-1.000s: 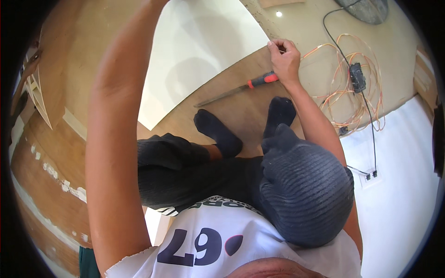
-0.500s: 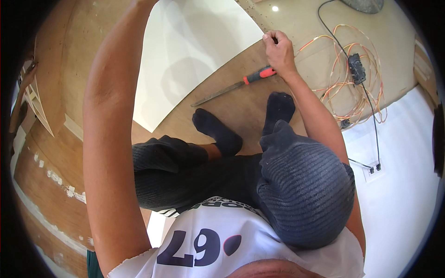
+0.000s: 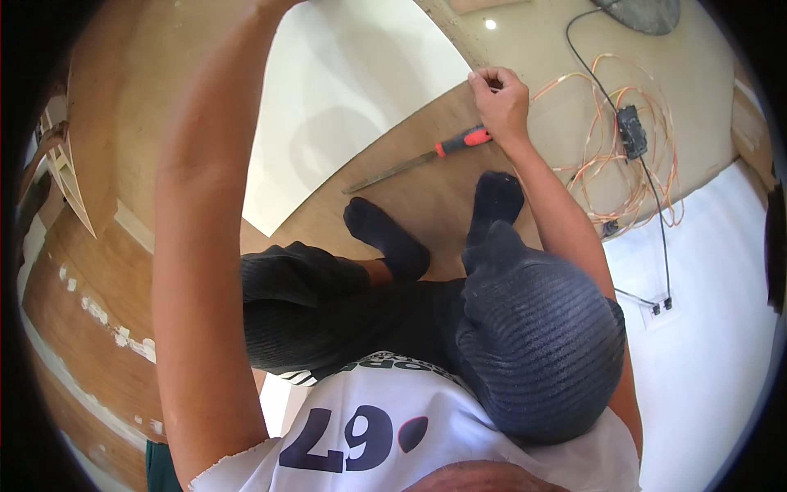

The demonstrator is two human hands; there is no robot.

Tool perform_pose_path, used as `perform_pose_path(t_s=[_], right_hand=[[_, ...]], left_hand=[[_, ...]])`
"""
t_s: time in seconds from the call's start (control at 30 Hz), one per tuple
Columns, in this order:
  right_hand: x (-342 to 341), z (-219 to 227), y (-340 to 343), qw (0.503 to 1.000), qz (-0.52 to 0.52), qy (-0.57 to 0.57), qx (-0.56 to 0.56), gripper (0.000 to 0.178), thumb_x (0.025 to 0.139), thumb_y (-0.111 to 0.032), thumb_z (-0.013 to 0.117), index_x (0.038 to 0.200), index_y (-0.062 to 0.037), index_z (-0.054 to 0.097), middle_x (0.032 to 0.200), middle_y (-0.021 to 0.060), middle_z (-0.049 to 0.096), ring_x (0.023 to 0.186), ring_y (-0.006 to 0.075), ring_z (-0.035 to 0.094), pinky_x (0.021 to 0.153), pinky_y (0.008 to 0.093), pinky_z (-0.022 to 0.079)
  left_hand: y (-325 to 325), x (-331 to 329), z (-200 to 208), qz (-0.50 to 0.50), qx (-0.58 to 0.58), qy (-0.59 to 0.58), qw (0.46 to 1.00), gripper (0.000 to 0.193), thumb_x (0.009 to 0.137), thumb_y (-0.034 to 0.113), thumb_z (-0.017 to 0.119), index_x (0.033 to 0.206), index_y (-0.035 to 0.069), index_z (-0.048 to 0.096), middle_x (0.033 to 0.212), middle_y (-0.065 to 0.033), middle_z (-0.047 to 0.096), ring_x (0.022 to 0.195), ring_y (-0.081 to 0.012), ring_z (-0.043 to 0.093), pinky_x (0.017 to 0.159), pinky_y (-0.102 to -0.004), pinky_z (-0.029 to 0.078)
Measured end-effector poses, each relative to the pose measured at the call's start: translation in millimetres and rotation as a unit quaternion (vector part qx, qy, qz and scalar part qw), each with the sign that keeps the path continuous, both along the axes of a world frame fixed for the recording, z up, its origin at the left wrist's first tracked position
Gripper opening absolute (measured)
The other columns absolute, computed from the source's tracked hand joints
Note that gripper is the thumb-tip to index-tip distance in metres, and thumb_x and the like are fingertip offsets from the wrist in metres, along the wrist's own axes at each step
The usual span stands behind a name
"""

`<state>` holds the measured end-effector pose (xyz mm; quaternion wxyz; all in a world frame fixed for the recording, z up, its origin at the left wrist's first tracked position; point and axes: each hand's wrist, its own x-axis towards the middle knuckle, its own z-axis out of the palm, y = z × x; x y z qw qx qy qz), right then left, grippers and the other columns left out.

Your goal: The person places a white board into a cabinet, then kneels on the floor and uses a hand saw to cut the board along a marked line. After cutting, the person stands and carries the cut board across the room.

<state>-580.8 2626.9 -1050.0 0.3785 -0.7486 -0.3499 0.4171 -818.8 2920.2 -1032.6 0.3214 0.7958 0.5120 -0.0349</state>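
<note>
My right hand (image 3: 502, 100) is closed, thumb and forefinger pinched at the right corner of a large white sheet (image 3: 352, 90) with a curved lower edge. My left arm (image 3: 205, 205) reaches up along the sheet's left side. At the upper edge of the picture the left hand is cut off, so its fingers are hidden. Just below my right hand lies a file-like tool (image 3: 459, 141) with a red and grey handle and a long, thin, dark blade. It rests on the brown wooden surface (image 3: 434, 176), in front of my socked feet.
A tangle of orange cable (image 3: 590, 176) lies to the right, with a black power strip (image 3: 631, 131) on a black cord. That cord runs to a wall outlet (image 3: 658, 318). A grey rounded object (image 3: 648, 12) is at the top right. Wooden panels (image 3: 82, 279) stand left.
The view has shifted slightly, so most things sit a little lower. My right hand keeps its pinch at the sheet's corner, and the tool has not moved on the wood.
</note>
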Motion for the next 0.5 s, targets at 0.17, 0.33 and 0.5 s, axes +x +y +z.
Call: perform_pose_path(t_s=[0.17,0.33,0.5], right_hand=[[2,-3,-1,1.000,0.009,0.003,0.010,0.017,0.084,-0.014,0.073,0.084,0.0018,0.070,0.085,0.0105,0.066,0.073,0.0158,0.065,0.069,0.0281,0.053],[0,-3,-2,1.000,0.014,0.013,0.022,0.017,0.086,-0.014,0.073,0.086,0.0024,0.069,0.089,0.0100,0.066,0.075,0.0152,0.065,0.067,0.0275,0.053],[1,-2,-3,1.000,0.017,0.007,0.014,0.016,0.087,-0.014,0.072,0.088,0.0016,0.069,0.091,0.0101,0.066,0.075,0.0155,0.065,0.067,0.0284,0.053]], left_hand=[[-6,6,16,-0.010,-0.010,-0.008,1.000,0.089,0.066,0.025,0.092,0.141,0.013,0.047,0.125,-0.0211,0.057,0.121,-0.0356,0.052,0.105,-0.0467,0.042],[-1,-4,1,-0.035,0.013,-0.045,0.998,0.093,0.060,0.028,0.093,0.140,0.012,0.048,0.129,-0.0232,0.055,0.124,-0.0391,0.049,0.105,-0.0465,0.041],[-1,-4,-15,-0.024,0.029,-0.046,0.998,0.092,0.060,0.028,0.093,0.140,0.013,0.049,0.127,-0.0227,0.055,0.123,-0.0390,0.050,0.105,-0.0463,0.041]])
